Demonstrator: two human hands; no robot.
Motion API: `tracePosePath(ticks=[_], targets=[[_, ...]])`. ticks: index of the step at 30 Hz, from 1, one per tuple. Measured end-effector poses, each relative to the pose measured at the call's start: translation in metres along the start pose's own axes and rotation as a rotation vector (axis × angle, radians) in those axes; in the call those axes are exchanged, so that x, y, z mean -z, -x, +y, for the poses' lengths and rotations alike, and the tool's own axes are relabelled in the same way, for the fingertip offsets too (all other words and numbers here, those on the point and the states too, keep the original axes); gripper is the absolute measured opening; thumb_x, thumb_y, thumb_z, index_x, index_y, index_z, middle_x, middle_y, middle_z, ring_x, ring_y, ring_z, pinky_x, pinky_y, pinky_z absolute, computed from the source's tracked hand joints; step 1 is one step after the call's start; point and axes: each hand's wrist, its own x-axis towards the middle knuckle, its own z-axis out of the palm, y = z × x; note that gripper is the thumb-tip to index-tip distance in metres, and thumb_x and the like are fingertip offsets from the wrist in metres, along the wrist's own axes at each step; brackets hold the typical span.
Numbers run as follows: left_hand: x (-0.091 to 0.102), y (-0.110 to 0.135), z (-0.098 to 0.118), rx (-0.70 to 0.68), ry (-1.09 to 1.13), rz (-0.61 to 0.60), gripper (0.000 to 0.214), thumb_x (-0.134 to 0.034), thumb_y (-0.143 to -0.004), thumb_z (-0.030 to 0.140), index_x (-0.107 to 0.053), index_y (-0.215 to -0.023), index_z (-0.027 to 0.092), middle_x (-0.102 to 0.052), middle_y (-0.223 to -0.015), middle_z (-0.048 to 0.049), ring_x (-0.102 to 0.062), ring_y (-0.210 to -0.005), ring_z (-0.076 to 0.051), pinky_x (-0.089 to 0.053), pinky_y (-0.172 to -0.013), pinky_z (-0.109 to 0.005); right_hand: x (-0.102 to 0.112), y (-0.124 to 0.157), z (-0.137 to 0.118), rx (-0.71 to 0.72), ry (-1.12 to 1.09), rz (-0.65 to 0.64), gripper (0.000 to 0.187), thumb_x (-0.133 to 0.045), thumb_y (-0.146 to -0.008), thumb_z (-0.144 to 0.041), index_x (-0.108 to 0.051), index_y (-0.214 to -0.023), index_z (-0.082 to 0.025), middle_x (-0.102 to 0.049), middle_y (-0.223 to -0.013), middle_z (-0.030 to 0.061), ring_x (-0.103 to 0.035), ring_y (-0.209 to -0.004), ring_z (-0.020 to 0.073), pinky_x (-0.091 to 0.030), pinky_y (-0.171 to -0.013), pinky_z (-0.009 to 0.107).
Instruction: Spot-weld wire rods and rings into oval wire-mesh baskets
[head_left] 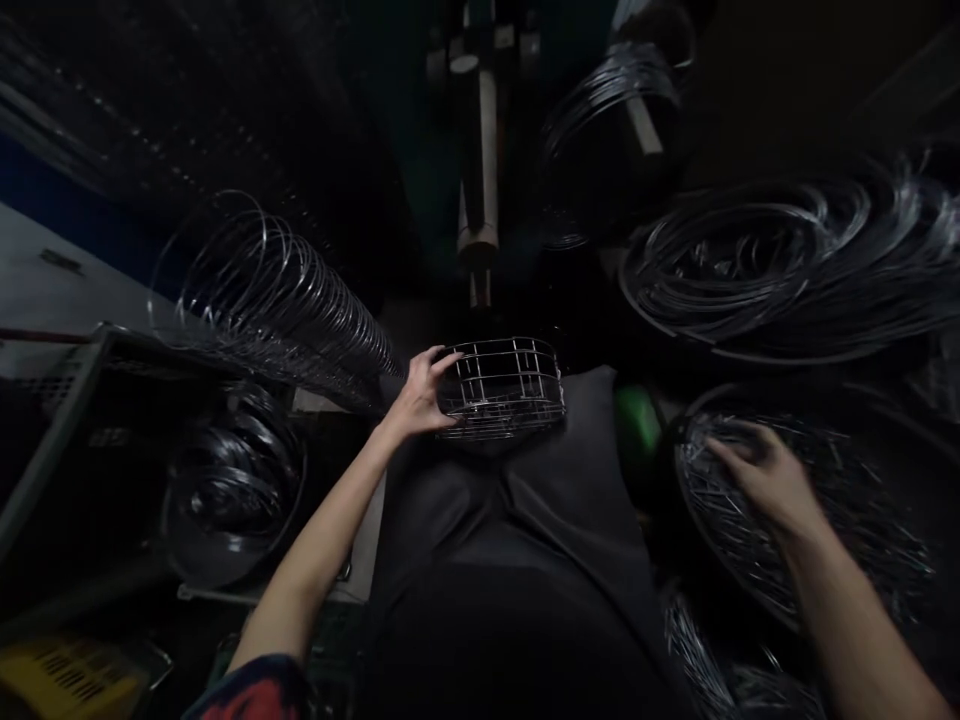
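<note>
A round basket of shiny wire (510, 390) stands in front of me above my lap, tilted so that its open grid side shows. My left hand (424, 395) grips its left edge, with the thumb low and the fingers over the upper rim. On the right, my right hand (772, 480) reaches over a dark round tub (686, 480) of loose short metal wire pieces (847, 500). Its thumb and fingers curl toward each other at the left side of the pile. Blur and dim light hide whatever lies between those fingertips.
A machine's vertical rod (480, 200) comes down just beyond the basket. Stacked wire rings (300, 290) lean at the left, above a bucket of coiled metal (236, 490). More wire rings (757, 270) fill the right back. A green object (637, 420) sits beside my right knee.
</note>
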Motion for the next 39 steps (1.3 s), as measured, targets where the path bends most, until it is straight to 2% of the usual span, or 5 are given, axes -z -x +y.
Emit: tracePosePath(ticks=[4, 8, 18, 27, 39], targets=[[-0.014, 0.005, 0.003, 0.017, -0.077, -0.090, 0.086, -0.079, -0.059, 0.028, -0.040, -0.136, 0.025, -0.021, -0.144, -0.0148, -0.025, -0.135, -0.039, -0.031, -0.108, -0.057, -0.069, 0.009, -0.105, -0.133, -0.301, -0.457, 0.045, -0.078, -0.062, -0.053, -0.073, -0.094, -0.020, -0.070, -0.075, 0.0066, -0.064, -0.067, 0.0190, -0.049, -0.063, 0.032], [-0.016, 0.006, 0.015, 0.073, -0.119, -0.118, 0.086, -0.080, -0.058, 0.028, -0.041, -0.134, 0.024, -0.011, -0.147, -0.0153, -0.018, -0.137, -0.043, -0.027, -0.108, -0.062, -0.115, -0.013, -0.167, 0.065, -0.178, -0.713, 0.036, -0.072, -0.070, -0.048, -0.075, -0.089, -0.017, -0.072, -0.080, 0.0041, -0.065, -0.072, 0.0181, -0.050, -0.066, 0.028], [-0.024, 0.009, 0.021, 0.114, -0.094, -0.046, 0.085, -0.081, -0.058, 0.026, -0.042, -0.134, 0.021, -0.009, -0.145, -0.0150, -0.018, -0.136, -0.041, -0.029, -0.110, -0.056, -0.162, -0.001, -0.168, 0.868, 0.809, -0.377, 0.047, -0.055, -0.090, -0.039, -0.056, -0.132, -0.021, -0.064, -0.124, 0.0077, -0.070, -0.088, 0.0237, -0.051, -0.063, 0.030], [-0.017, 0.009, 0.021, 0.133, -0.089, -0.072, 0.090, -0.083, -0.058, 0.032, -0.040, -0.138, 0.026, -0.017, -0.140, -0.0142, -0.023, -0.133, -0.041, -0.035, -0.106, -0.057, -0.169, -0.011, -0.150, 1.056, 0.627, -0.287, 0.034, -0.049, -0.093, -0.031, -0.064, -0.122, -0.024, -0.068, -0.116, 0.0029, -0.071, -0.084, 0.0177, -0.052, -0.066, 0.026], [0.009, -0.022, 0.005, 0.056, -0.093, 0.081, 0.086, -0.082, -0.060, 0.044, -0.045, -0.135, 0.026, -0.018, -0.140, -0.0140, -0.025, -0.133, -0.039, -0.035, -0.107, -0.057, -0.164, -0.037, -0.188, 1.181, 0.630, -0.167, 0.030, -0.053, -0.090, -0.030, -0.068, -0.115, -0.025, -0.069, -0.113, 0.0048, -0.070, -0.065, 0.0162, -0.047, -0.055, 0.026]])
